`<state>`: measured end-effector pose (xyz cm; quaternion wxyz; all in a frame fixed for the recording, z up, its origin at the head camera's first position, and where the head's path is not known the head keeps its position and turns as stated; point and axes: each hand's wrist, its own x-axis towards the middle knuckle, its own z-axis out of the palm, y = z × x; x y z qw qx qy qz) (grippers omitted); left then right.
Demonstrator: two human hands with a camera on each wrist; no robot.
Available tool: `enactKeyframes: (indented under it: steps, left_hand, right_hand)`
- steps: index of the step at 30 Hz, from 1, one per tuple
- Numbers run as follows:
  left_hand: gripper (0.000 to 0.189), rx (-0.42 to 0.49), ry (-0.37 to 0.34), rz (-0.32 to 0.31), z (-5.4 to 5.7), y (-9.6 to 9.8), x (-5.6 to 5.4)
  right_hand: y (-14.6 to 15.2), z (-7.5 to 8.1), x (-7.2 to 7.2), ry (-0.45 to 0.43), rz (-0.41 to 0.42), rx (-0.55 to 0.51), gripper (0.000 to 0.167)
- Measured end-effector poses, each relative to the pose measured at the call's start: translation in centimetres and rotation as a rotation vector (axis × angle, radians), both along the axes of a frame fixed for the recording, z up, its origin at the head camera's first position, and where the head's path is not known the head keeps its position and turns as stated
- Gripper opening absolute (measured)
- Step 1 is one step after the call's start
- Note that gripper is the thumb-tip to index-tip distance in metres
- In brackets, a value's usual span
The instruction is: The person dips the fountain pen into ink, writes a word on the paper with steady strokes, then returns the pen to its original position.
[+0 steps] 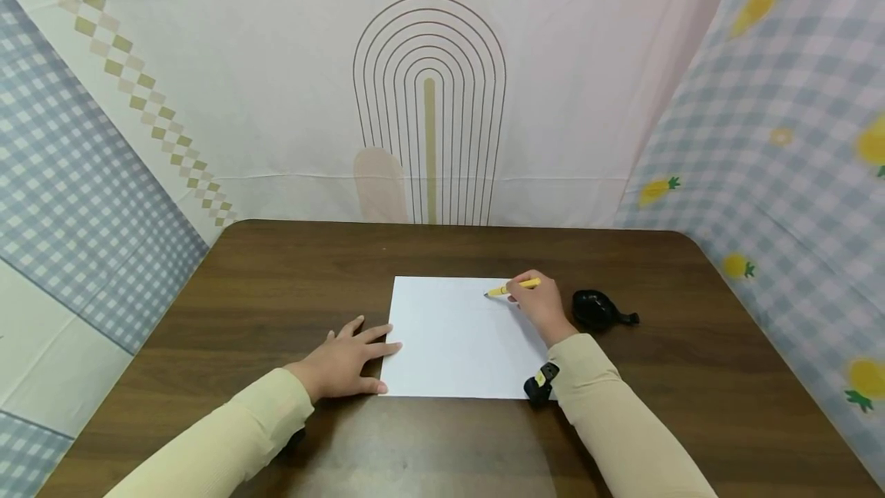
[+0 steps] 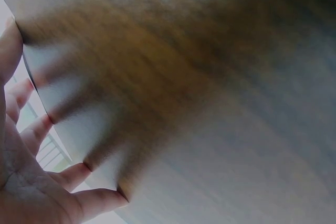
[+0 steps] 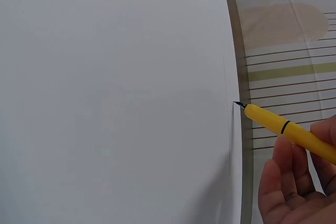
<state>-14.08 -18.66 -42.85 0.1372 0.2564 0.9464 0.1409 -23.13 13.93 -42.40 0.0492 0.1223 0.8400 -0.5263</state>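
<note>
My right hand (image 1: 538, 304) pinches a yellow pen (image 3: 286, 128) with a black ring and a dark pointed nib. Its tip meets a white sheet of paper (image 1: 456, 344) close to the far edge. A faint thin line (image 3: 228, 124) runs along that edge in the right wrist view. Spread flat at the paper's left edge, my left hand (image 1: 346, 360) rests with straight fingers. Some of its fingertips lie over the sheet's border. The left wrist view shows these fingers (image 2: 38, 135) against the tabletop, with long shadows.
A glossy black rounded object with a narrow neck (image 1: 596, 310) lies on the brown wooden table (image 1: 304, 275), just right of my right hand. Behind the table hangs a white patterned cloth (image 1: 276, 98). Blue checked cloth (image 1: 795, 198) hangs along the right side.
</note>
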Motion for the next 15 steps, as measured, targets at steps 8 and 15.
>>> enactKeyframes:
  steps: [8, 15]
  left_hand:
    - [0.065, 0.003, 0.002, -0.002, 0.0, 0.05, 0.0]
    - [0.066, 0.003, 0.004, -0.004, -0.13, -0.04, -0.08]
  right_hand:
    - [0.04, -0.17, 0.33, -0.016, -0.006, 0.004, 0.02]
    - [0.03, -0.22, 0.57, -0.029, -0.015, -0.003, 0.019]
